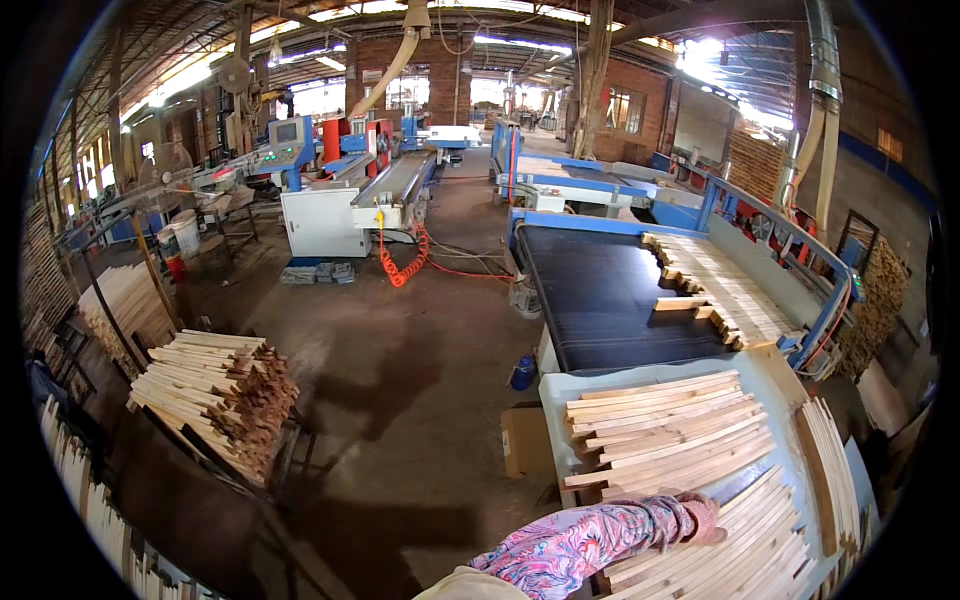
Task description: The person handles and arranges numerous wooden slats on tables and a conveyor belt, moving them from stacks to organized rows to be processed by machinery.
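Observation:
My left hand (703,518), reddish-pink and seemingly gloved, reaches across to the right below a pink, blue and white patterned sleeve (585,540). Its fingers curl down onto the near batch of pale wooden slats (745,535); the fingertips are hard to make out. Just beyond the hand, another batch of wooden slats (670,425) lies side by side on a light blue-grey tabletop (556,400). Some slat ends stick out unevenly. My right hand is not in view.
Beyond the table, a blue-framed machine has a black conveyor belt (590,290) with a row of slats (725,285) on it. More slats (825,470) line the table's right side. Left stands a slat stack (215,395) on a rack. A cardboard box (527,440) and blue jug (523,373) are on the floor.

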The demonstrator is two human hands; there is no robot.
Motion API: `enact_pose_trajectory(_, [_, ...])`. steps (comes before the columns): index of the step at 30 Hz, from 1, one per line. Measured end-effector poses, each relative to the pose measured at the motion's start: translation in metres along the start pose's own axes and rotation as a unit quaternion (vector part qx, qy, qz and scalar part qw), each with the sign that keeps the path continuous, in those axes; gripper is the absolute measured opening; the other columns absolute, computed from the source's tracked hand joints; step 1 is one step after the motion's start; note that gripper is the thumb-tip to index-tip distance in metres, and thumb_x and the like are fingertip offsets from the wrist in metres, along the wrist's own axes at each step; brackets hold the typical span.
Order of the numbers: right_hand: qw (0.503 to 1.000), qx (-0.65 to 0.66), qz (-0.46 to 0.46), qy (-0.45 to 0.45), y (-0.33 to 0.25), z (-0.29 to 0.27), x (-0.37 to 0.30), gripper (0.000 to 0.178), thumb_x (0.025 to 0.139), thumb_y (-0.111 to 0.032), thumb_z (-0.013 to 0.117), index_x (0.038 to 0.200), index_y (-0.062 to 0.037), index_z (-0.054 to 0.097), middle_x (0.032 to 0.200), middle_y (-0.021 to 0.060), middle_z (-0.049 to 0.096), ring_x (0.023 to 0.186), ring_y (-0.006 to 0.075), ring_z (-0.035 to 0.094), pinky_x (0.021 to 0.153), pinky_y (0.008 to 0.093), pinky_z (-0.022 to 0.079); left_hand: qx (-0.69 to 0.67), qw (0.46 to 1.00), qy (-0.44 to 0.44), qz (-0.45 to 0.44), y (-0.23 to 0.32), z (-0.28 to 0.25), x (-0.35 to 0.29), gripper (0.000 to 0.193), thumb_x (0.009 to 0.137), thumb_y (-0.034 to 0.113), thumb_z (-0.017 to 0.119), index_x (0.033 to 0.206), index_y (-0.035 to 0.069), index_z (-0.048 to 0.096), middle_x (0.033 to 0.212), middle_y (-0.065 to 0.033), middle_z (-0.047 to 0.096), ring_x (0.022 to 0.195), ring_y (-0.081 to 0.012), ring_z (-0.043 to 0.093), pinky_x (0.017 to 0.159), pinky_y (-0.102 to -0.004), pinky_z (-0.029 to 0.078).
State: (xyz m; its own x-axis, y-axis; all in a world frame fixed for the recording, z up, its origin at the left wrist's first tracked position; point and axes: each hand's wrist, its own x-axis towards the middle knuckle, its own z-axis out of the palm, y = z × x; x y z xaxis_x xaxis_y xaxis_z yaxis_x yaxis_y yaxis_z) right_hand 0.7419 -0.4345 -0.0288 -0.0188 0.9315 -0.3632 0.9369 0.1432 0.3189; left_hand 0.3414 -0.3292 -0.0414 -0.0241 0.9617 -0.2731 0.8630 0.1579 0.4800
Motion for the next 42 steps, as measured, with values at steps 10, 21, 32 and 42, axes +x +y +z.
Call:
enact_pose_trajectory(10, [0.869,0.436,0.140,0.189,-0.023,0.006,-0.015,0.060,0.094,-0.056,0.051,0.106,0.0003,0.070,0.096,0.0260,0.071,0.096,0.0427,0.067,0.085,0.0469,0.049,0.060,0.970,0.179,0.151,-0.076,-0.112,0.023,0.043,0.093,0.048,0.057,0.102,0.008,0.072,0.100,-0.0245,0.071,0.090,-0.0378,0.071,0.069,-0.0523,0.057])
enact_pose_trajectory(21, [0.792,0.588,0.145,0.073,-0.074,-0.019,-0.017,0.064,0.088,-0.064,0.062,0.110,-0.0049,0.073,0.098,0.0183,0.075,0.092,0.0332,0.070,0.082,0.0424,0.053,0.163,0.949,0.200,-0.181,-0.176,-0.140,0.087,0.066,0.083,0.057,0.063,0.129,0.010,0.066,0.142,-0.0178,0.057,0.129,-0.0381,0.058,0.099,-0.0528,0.051])
enact_pose_trajectory(32, [0.755,0.645,0.105,0.047,-0.054,-0.011,-0.060,0.092,0.096,-0.066,0.056,0.160,-0.0052,0.031,0.097,0.0096,0.074,0.082,0.0165,0.067,0.080,0.0319,0.054,0.267,0.945,0.165,-0.096,-0.209,-0.128,0.104,0.049,0.090,0.054,0.064,0.122,0.018,0.069,0.139,-0.0177,0.057,0.133,-0.0387,0.051,0.105,-0.0519,0.045])
enact_pose_trajectory(42, [0.426,0.890,0.165,-0.001,0.032,0.199,-0.288,0.066,0.104,-0.039,0.061,0.155,-0.0024,0.040,0.102,0.0045,0.072,0.077,0.0086,0.059,0.069,0.0251,0.050,0.341,0.915,0.204,0.066,-0.039,-0.101,0.055,0.033,0.098,0.024,0.057,0.126,0.013,0.068,0.118,-0.0180,0.070,0.111,-0.0346,0.067,0.088,-0.0452,0.056])
